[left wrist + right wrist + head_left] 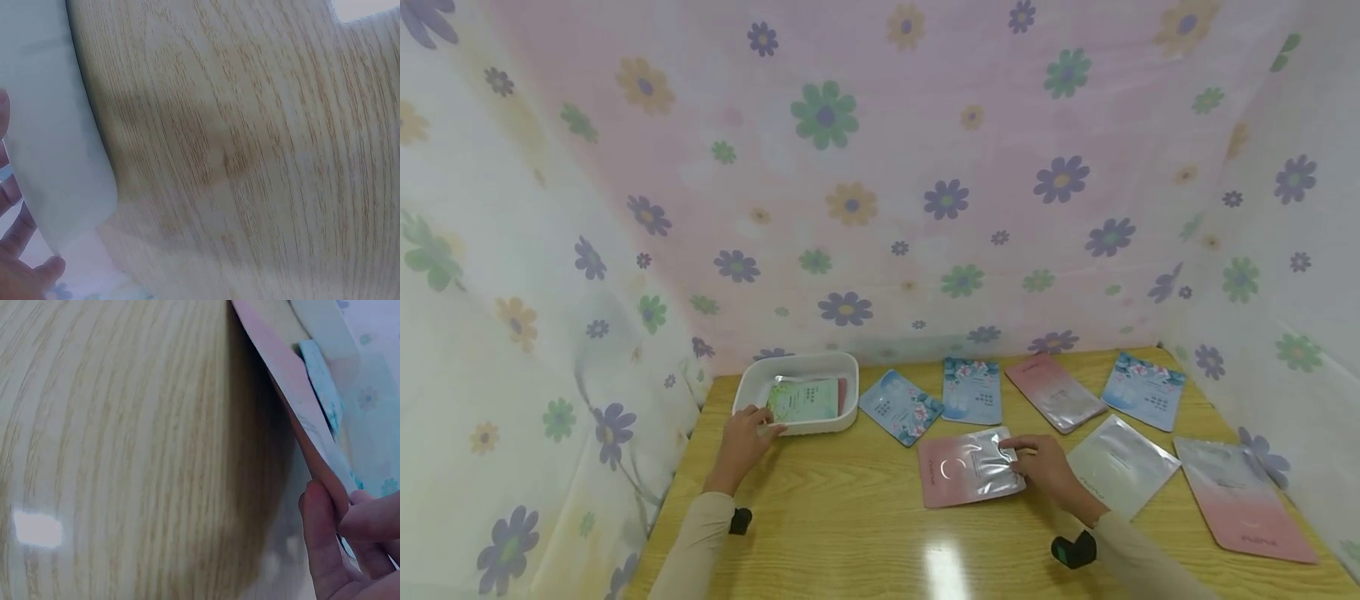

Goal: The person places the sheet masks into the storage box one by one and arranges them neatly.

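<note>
In the head view my left hand [748, 437] grips the near left rim of a white plastic basin [850, 400]. Inside the basin lie a green sachet [805, 401] and, mostly hidden under it, a pink one. The left wrist view shows fingers and thumb around the basin's wall [56, 125]. My right hand [1045, 471] pinches the right edge of a pink-and-silver foil sachet [951, 471]. In the right wrist view this sachet [294, 387] is tilted up off the table, thumb on one face and fingers on the other.
Blue floral sachets [901, 407] lie right of the basin, with another [972, 392] beside them and one [1144, 391] at the back right. Pink sachets [1055, 392] and a pale green-silver sachet [1123, 467] lie on the wooden table [820, 533]. Flowered cloth [880, 275] encloses the back and sides.
</note>
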Action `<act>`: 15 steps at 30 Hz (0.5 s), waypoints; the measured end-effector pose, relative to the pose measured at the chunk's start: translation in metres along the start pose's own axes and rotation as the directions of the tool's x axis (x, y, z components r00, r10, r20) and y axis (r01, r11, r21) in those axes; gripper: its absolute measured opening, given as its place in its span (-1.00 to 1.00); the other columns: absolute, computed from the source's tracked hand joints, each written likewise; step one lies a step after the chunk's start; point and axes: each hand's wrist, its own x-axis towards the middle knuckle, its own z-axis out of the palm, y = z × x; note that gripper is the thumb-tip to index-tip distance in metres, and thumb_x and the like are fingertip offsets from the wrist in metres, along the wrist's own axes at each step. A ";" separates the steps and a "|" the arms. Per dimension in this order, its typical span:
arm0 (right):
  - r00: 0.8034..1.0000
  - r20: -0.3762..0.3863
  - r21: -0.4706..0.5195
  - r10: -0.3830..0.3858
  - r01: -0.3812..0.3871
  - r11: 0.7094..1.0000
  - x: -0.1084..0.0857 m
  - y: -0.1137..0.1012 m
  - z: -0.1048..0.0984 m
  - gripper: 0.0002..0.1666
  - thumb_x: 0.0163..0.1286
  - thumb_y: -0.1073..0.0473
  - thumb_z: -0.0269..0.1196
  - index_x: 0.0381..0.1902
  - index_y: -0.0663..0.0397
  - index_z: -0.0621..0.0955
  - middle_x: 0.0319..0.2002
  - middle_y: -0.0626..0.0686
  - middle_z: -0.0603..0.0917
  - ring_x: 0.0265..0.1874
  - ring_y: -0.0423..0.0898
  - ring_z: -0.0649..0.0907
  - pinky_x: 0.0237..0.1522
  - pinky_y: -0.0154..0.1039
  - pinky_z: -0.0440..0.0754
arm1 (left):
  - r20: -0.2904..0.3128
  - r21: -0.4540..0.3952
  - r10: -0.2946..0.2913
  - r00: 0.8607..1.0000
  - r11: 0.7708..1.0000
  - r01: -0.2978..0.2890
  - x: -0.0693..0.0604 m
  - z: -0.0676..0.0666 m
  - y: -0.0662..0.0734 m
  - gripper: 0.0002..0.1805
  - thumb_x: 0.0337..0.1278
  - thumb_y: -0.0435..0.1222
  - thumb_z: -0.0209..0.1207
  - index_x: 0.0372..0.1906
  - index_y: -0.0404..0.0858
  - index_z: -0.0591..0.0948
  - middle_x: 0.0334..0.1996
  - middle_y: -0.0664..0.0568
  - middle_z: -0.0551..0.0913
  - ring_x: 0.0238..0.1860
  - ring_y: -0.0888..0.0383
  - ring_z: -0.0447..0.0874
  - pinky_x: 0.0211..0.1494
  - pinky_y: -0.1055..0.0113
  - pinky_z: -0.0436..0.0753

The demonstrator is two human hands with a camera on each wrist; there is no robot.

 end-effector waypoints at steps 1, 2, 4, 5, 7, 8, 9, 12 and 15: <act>1.000 0.002 0.024 0.001 -0.001 1.000 0.000 -0.002 -0.001 -0.62 0.08 0.52 0.18 -0.12 0.24 0.68 -0.06 0.24 0.62 -0.57 -0.07 0.48 -0.60 -0.25 0.43 | -0.008 0.002 0.006 1.000 1.000 -0.006 0.000 0.000 0.000 -0.73 -0.17 -0.25 0.46 -0.51 -0.25 0.55 -0.55 -0.02 0.49 -0.58 0.08 0.35 -0.45 0.15 0.40; 1.000 0.008 0.050 0.001 -0.002 0.999 -0.001 -0.004 -0.002 -0.62 0.09 0.52 0.17 -0.11 0.26 0.68 -0.05 0.25 0.61 -0.57 -0.08 0.49 -0.60 -0.24 0.45 | -0.015 0.001 0.011 1.000 1.000 -0.011 0.000 0.000 0.000 -0.72 -0.18 -0.26 0.46 -0.52 -0.25 0.56 -0.55 -0.03 0.49 -0.58 0.08 0.36 -0.45 0.15 0.40; 1.000 0.031 0.119 -0.005 0.001 0.993 -0.002 -0.008 -0.005 -0.61 0.12 0.52 0.16 -0.06 0.30 0.65 0.01 0.29 0.57 -0.64 -0.10 0.47 -0.60 -0.22 0.49 | -0.025 0.007 0.014 1.000 1.000 -0.014 0.000 0.000 0.000 -0.72 -0.20 -0.26 0.47 -0.52 -0.26 0.56 -0.56 -0.03 0.50 -0.58 0.09 0.35 -0.45 0.15 0.40; 0.999 0.042 0.146 -0.016 0.010 0.989 -0.003 -0.010 -0.006 -0.60 0.14 0.52 0.15 -0.03 0.32 0.63 0.05 0.31 0.55 -0.61 -0.11 0.50 -0.58 -0.20 0.51 | -0.027 0.011 0.018 0.999 1.000 -0.018 0.000 0.000 -0.001 -0.72 -0.21 -0.27 0.48 -0.52 -0.26 0.56 -0.56 -0.04 0.50 -0.58 0.09 0.36 -0.45 0.15 0.40; 0.998 0.062 0.198 -0.032 0.019 0.980 -0.005 -0.014 -0.010 -0.60 0.18 0.50 0.14 0.01 0.34 0.60 0.10 0.33 0.51 -0.56 -0.11 0.53 -0.54 -0.18 0.55 | -0.029 0.013 0.018 0.999 1.000 -0.018 0.000 0.000 -0.001 -0.72 -0.21 -0.27 0.48 -0.53 -0.26 0.55 -0.56 -0.04 0.49 -0.58 0.09 0.35 -0.46 0.16 0.39; 0.997 0.068 0.213 -0.041 0.025 0.977 -0.005 -0.015 -0.012 -0.60 0.20 0.49 0.14 0.03 0.34 0.59 0.11 0.34 0.51 -0.54 -0.11 0.54 -0.53 -0.17 0.55 | -0.031 0.013 0.019 0.999 1.000 -0.018 0.000 0.000 -0.001 -0.72 -0.21 -0.27 0.48 -0.53 -0.27 0.56 -0.56 -0.04 0.49 -0.58 0.09 0.35 -0.46 0.16 0.39; 0.996 0.075 0.221 -0.053 0.035 0.975 -0.005 -0.017 -0.013 -0.60 0.22 0.48 0.14 0.05 0.34 0.58 0.10 0.34 0.51 -0.53 -0.11 0.54 -0.51 -0.17 0.56 | -0.031 0.011 0.020 0.999 1.000 -0.019 0.000 0.000 -0.001 -0.72 -0.21 -0.27 0.48 -0.53 -0.26 0.55 -0.56 -0.04 0.49 -0.58 0.10 0.34 -0.46 0.16 0.39; 0.995 0.075 0.234 -0.071 0.052 0.971 -0.003 -0.021 -0.017 -0.61 0.24 0.45 0.16 0.06 0.33 0.58 0.05 0.31 0.55 -0.50 -0.12 0.55 -0.48 -0.15 0.57 | -0.029 -0.004 0.024 0.999 1.000 -0.024 0.000 -0.001 0.000 -0.72 -0.21 -0.28 0.47 -0.52 -0.26 0.55 -0.56 -0.03 0.49 -0.59 0.09 0.35 -0.46 0.16 0.39; 0.993 0.076 0.238 -0.088 0.067 0.969 0.000 -0.027 -0.019 -0.61 0.24 0.43 0.18 0.05 0.32 0.58 0.02 0.29 0.56 -0.47 -0.10 0.56 -0.44 -0.15 0.60 | -0.023 -0.008 0.015 1.000 1.000 -0.015 0.001 0.000 -0.001 -0.72 -0.20 -0.27 0.47 -0.52 -0.26 0.55 -0.56 -0.02 0.49 -0.58 0.09 0.35 -0.45 0.16 0.39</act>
